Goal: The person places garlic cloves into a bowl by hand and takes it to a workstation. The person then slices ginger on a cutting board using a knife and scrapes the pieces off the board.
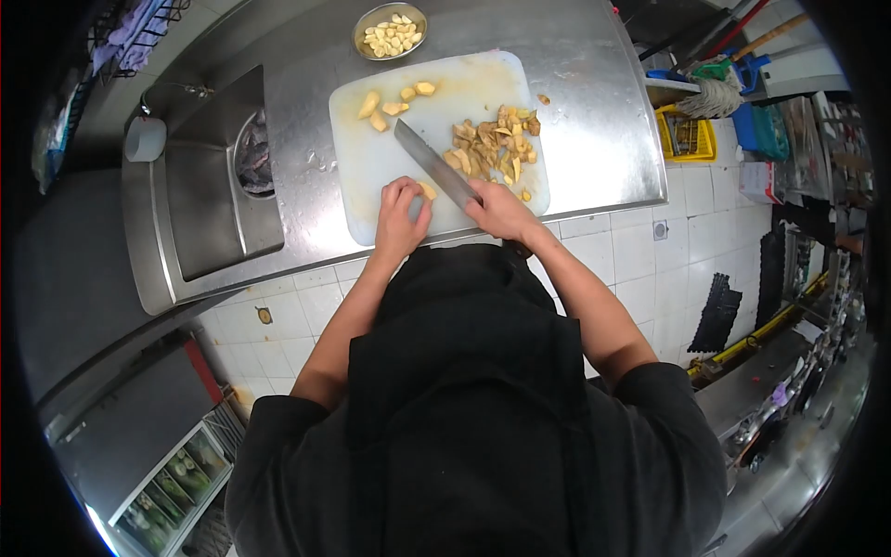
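Observation:
My right hand [501, 210] is closed around the handle end of a long, wide-bladed kitchen knife [432, 163], its blade pointing up and left over the white cutting board [422, 93]. Beside the blade, the curled fingers of my left hand [400, 215] hold a pale yellow piece of ginger [427, 190] against the board. A heap of brownish ginger peelings [487, 148] lies right of the knife. Several peeled ginger pieces [369, 103] are scattered near the board's upper left. The lower part of the knife handle is hidden in my grip.
A metal bowl of peeled garlic cloves [392, 37] stands behind the board on the steel counter [594, 121]. Left of it is a sink [213, 213] with dark contents in its round basin [255, 158] and a white container [145, 139]. A yellow basket [687, 135] sits on the right.

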A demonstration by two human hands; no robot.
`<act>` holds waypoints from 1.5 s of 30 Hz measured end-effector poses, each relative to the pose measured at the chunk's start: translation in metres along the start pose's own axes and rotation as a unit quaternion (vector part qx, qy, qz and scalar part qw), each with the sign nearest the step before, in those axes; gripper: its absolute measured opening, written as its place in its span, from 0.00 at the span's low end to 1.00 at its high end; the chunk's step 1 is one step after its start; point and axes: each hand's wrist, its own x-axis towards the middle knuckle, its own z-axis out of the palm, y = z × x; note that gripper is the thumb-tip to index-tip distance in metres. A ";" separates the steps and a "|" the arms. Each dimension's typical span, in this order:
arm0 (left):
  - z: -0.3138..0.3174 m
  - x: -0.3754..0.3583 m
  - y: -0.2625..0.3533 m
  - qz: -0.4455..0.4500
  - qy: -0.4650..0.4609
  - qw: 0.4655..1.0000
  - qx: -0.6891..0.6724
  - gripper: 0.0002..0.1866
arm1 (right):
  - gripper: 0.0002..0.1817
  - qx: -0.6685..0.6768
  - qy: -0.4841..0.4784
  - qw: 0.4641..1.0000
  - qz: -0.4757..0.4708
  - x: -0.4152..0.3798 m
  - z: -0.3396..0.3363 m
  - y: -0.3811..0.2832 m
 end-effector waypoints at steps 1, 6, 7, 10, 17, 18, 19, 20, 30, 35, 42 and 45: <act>-0.001 -0.001 -0.001 0.008 -0.002 1.000 0.003 0.16 | 0.12 -0.012 -0.004 1.000 -0.008 0.001 0.000 0.003; -0.003 0.005 0.005 0.017 0.001 1.000 0.007 0.14 | 0.12 0.000 0.050 0.998 -0.022 -0.011 0.009 0.000; -0.003 0.008 0.005 0.028 -0.008 0.999 0.015 0.13 | 0.12 0.021 0.067 0.997 -0.030 -0.013 0.007 -0.003; -0.004 0.022 0.000 0.052 -0.019 0.998 0.040 0.13 | 0.12 0.012 0.077 0.997 0.009 -0.013 0.005 0.004; -0.011 0.072 -0.034 0.000 0.073 0.986 0.153 0.13 | 0.12 -0.045 0.148 0.988 0.023 -0.015 0.000 0.008; -0.013 0.077 -0.032 -0.016 0.054 0.991 0.119 0.13 | 0.12 -0.039 0.142 0.989 0.015 -0.019 -0.001 0.001; -0.013 0.080 -0.032 -0.009 0.052 0.992 0.116 0.13 | 0.11 -0.033 0.136 0.990 0.006 -0.021 -0.001 -0.004; -0.014 0.082 -0.030 -0.006 0.031 0.993 0.111 0.15 | 0.11 -0.028 0.137 0.990 -0.009 -0.020 0.003 0.001; -0.063 0.060 -0.087 -0.344 -0.056 0.932 0.101 0.37 | 0.11 -0.015 0.122 0.992 0.007 -0.041 -0.005 0.004; -0.034 0.074 -0.074 -0.305 -0.073 0.942 0.121 0.37 | 0.11 -0.053 0.147 0.985 0.072 -0.043 -0.012 0.001; 0.046 0.104 0.000 -0.292 -0.070 0.951 0.080 0.38 | 0.12 -0.097 0.190 0.971 0.111 -0.077 -0.096 0.062; 0.075 0.121 0.022 -0.269 -0.086 0.955 0.088 0.38 | 0.12 -0.120 0.194 0.967 0.112 -0.086 -0.126 0.081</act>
